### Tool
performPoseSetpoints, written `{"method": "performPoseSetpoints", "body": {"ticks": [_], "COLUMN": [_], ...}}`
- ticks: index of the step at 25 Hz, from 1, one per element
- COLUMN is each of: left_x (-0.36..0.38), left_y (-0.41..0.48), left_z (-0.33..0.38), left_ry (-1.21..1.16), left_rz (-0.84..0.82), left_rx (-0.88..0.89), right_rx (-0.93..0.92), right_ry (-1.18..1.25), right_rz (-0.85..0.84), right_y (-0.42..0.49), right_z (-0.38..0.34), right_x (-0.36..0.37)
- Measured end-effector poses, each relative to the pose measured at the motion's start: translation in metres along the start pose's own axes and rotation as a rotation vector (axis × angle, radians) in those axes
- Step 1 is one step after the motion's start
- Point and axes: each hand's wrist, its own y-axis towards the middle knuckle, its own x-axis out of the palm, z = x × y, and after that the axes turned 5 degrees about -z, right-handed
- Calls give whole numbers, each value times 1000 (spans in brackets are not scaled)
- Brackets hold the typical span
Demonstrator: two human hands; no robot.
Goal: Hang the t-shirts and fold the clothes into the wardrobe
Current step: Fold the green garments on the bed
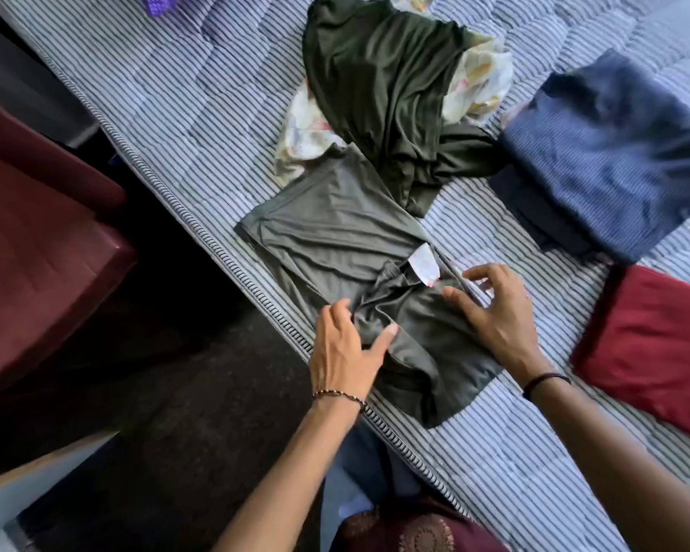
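Grey garment (347,272): lies on the striped bed (184,125) near its edge, partly folded, white label (424,264) exposed at mid-cloth. Judged step: folding it flat.

To do well: smooth the bunched ridge at centre before the next fold; keep edges square; tuck the label inside; press flat so it stacks like the folded blue pile (610,153) and folded maroon piece (654,344) to the right.

Left hand (343,348): palm down at the cloth's near-left side, thumb out across the fabric, fingers curled and pinching a ridge of the grey cloth. Right hand (494,312): palm down on the right edge, fingers spread and unclenched, tips pressing or just touching the hem; firm grip cannot be confirmed.

Unfolded dark green garment (383,93) waits beyond, over a floral cloth (307,129).
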Motion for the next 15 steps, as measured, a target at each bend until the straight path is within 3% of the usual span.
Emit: {"method": "performPoseSetpoints", "body": {"ticks": [3, 6, 11, 15], "left_x": [-6, -12, -18, -9], "left_y": [6, 12, 10, -7], "left_z": [13, 6, -7, 4], "left_ry": [49, 144, 181, 164], "left_rz": [-190, -293, 64, 124], "left_rx": [-135, -131, -35, 85], "right_rx": [38, 104, 124, 110], "right_ry": [-31, -68, -91, -8], "right_rz": [-21, -83, 43, 59], "right_y": [-15, -19, -17, -33], "right_z": [21, 31, 36, 44], "right_x": [-1, -5, -6, -5]}}
